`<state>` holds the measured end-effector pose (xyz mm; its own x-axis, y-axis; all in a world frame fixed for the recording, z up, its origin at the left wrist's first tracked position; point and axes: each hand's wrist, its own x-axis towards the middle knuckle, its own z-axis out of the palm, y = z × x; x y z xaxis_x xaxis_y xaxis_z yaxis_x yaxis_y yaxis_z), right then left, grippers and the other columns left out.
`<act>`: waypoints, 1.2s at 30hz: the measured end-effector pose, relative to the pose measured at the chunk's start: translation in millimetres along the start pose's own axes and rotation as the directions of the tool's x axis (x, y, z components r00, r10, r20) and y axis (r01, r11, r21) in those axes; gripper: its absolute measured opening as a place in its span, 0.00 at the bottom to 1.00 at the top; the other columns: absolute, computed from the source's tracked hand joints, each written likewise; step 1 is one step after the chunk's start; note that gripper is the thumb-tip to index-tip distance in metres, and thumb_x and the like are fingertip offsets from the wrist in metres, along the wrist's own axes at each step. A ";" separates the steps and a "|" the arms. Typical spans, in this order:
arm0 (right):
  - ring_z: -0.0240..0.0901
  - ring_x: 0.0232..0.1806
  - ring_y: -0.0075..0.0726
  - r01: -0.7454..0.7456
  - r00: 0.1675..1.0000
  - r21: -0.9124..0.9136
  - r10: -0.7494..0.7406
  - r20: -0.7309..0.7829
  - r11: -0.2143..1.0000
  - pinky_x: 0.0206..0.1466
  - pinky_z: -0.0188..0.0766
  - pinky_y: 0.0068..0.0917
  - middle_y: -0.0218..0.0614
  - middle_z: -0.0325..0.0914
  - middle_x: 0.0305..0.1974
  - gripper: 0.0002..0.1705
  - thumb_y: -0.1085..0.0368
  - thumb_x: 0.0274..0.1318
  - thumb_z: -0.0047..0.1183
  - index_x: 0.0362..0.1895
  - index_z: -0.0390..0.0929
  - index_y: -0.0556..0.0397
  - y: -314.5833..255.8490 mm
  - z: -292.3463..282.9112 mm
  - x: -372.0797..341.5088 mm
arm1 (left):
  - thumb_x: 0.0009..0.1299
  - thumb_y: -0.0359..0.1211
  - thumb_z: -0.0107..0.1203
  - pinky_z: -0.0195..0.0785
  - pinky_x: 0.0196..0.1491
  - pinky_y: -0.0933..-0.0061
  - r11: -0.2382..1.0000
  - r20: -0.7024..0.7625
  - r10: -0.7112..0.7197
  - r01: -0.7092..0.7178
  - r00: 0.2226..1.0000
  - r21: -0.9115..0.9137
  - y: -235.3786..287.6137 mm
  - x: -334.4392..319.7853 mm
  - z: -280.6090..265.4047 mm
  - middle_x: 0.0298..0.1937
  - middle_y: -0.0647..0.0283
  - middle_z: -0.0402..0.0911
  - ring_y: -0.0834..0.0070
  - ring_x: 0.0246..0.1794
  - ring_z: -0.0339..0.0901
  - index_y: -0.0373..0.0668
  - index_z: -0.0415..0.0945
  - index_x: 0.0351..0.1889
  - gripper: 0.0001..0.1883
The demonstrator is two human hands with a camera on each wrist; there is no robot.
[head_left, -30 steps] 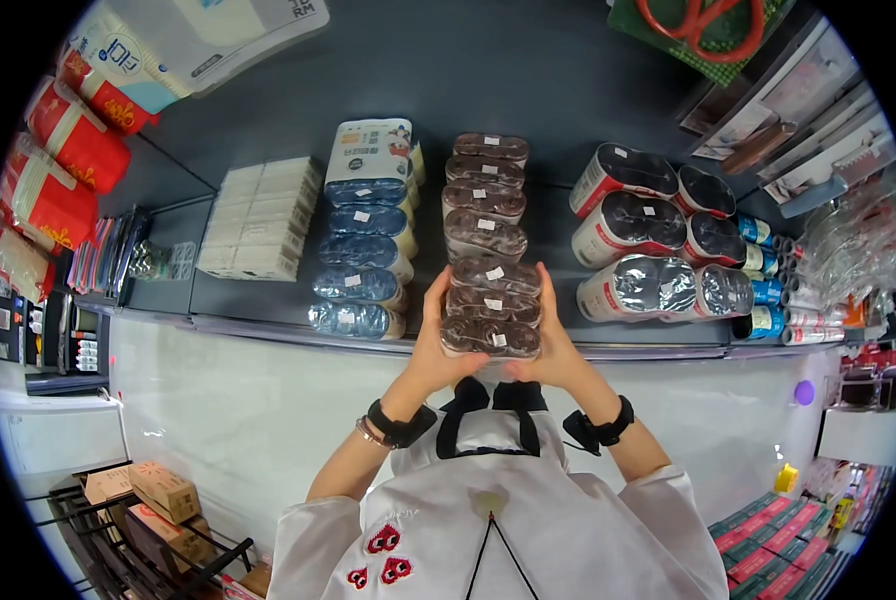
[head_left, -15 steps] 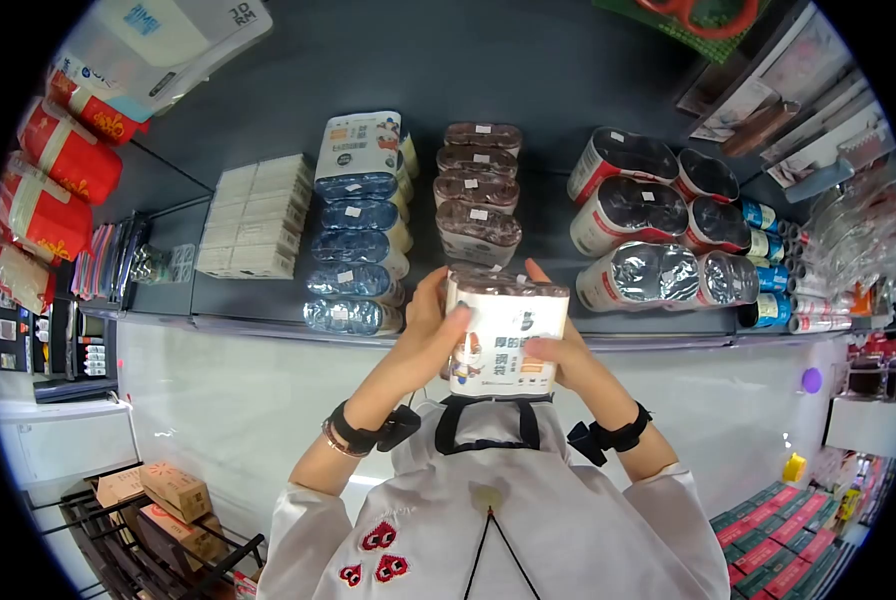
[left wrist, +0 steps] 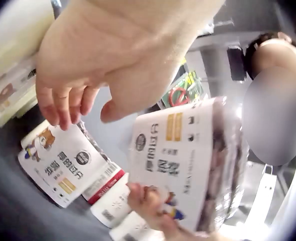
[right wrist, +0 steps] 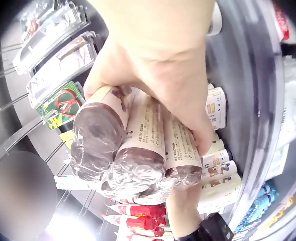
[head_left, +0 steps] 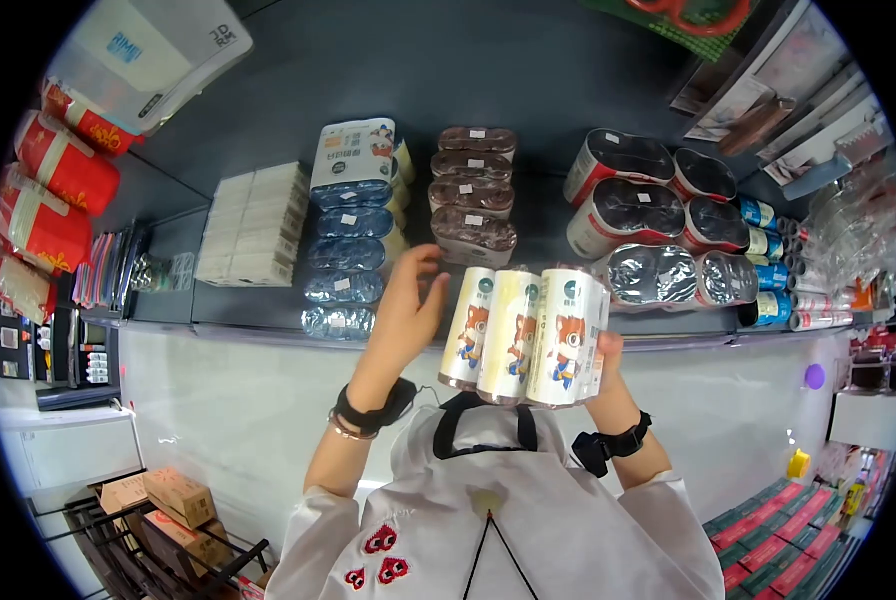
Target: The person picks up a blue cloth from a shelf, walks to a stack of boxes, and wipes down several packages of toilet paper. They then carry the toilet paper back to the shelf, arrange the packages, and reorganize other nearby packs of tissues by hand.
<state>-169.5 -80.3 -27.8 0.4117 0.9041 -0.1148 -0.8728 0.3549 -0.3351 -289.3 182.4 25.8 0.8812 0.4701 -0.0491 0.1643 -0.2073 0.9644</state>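
My right hand (head_left: pixel 611 362) grips a stack of three trash bag roll packs (head_left: pixel 513 340) above the shelf's front edge. Their white labels with a cartoon bear face up in the head view. In the right wrist view, the thumb and fingers span the packs (right wrist: pixel 143 125), whose dark brown roll ends show through clear wrap. Off to the left of the stack is my left hand (head_left: pixel 403 315), its fingers relaxed and nothing in them. Just beyond its fingertips stands a row of matching brown packs (head_left: pixel 473 190).
Blue roll packs (head_left: pixel 353 250) line the shelf left of the brown row, beside white wrapped bundles (head_left: pixel 253 225). Larger black roll packs (head_left: pixel 628 210) stand at the right. Scissors (head_left: pixel 703 15) hang at the back right. Cardboard boxes (head_left: pixel 178 495) sit low at the left.
The stack of brown packs came off the front of the row toward me and was turned so its labels face up. My left hand let go and moved left; the right still holds it.
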 end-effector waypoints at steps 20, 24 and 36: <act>0.85 0.52 0.54 -0.016 0.990 0.029 0.020 -0.140 0.999 0.57 0.84 0.47 0.55 0.81 0.58 0.43 0.56 0.51 0.65 0.68 0.68 0.67 -5.3 -21.3 -43.7 | 0.46 0.35 0.81 0.57 0.71 0.46 0.751 -0.095 0.311 -0.183 0.946 0.634 6.3 66.9 32.4 0.74 0.45 0.60 0.41 0.76 0.57 0.39 0.58 0.76 0.58; 0.85 0.53 0.54 -0.003 0.988 0.015 0.006 -0.155 1.000 0.57 0.84 0.47 0.55 0.81 0.58 0.43 0.55 0.51 0.65 0.68 0.69 0.67 -7.9 -25.1 -42.0 | 0.48 0.35 0.79 0.59 0.70 0.46 0.687 -0.026 0.246 -0.155 0.969 0.710 19.1 37.0 30.3 0.69 0.46 0.64 0.42 0.73 0.59 0.38 0.62 0.73 0.53; 0.84 0.54 0.53 0.018 0.992 -0.036 -0.023 -0.125 0.999 0.57 0.84 0.48 0.54 0.80 0.59 0.47 0.52 0.47 0.65 0.69 0.68 0.65 -9.8 -25.3 -32.7 | 0.53 0.38 0.78 0.71 0.61 0.53 0.831 -0.151 0.395 -0.282 0.906 0.479 3.2 19.6 33.3 0.61 0.43 0.75 0.45 0.61 0.75 0.35 0.67 0.63 0.42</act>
<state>-167.8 -119.4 -44.5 0.4611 0.8588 -0.2234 -0.8550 0.3627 -0.3708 -256.7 162.4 19.3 0.7967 0.4738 0.3753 0.1001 -0.7158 0.6911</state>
